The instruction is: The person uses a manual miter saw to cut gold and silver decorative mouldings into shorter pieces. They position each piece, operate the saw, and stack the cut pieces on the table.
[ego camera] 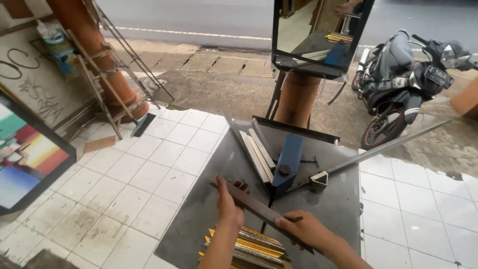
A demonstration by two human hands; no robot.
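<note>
Your left hand (230,203) and right hand (304,229) each grip an end of the dark moulding strip (259,208), held just above the bench (199,209) — keep it level and flat as you bring it toward the blue cutter (288,162) — fingers clear.

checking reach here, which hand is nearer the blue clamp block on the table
Right. The right hand sits just below the blue clamp block; the left hand is farther off to its left. Both hold the dark frame strip.
</note>
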